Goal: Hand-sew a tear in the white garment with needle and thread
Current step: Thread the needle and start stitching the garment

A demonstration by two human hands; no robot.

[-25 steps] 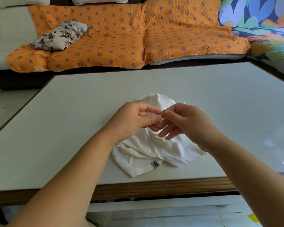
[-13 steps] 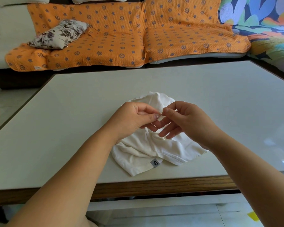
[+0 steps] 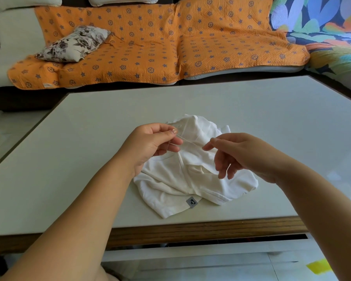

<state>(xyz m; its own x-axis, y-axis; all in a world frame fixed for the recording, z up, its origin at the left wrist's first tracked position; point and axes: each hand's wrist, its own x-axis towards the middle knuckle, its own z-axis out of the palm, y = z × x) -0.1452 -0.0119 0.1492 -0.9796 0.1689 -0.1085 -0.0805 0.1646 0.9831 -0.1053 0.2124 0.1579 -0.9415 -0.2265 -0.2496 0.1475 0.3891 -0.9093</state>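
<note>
The white garment (image 3: 190, 175) lies crumpled on the table (image 3: 89, 159) near its front edge, a small grey label at its hem. Above it my left hand (image 3: 152, 145) pinches a thin needle between thumb and fingers. A fine white thread (image 3: 190, 142) stretches from there to my right hand (image 3: 237, 155), which pinches the thread between thumb and forefinger, its other fingers hanging loose. Both hands hover just over the cloth. The needle is too thin to make out clearly.
The pale tabletop has a wooden front edge (image 3: 190, 230). Behind it stands a sofa with an orange patterned cover (image 3: 160, 43), a floral cushion (image 3: 73, 44) on it, and a colourful cover (image 3: 322, 27) at the right.
My hands were touching at the fingertips over the garment; now they have drawn apart, the right hand moving right and the thread stretched between them.
</note>
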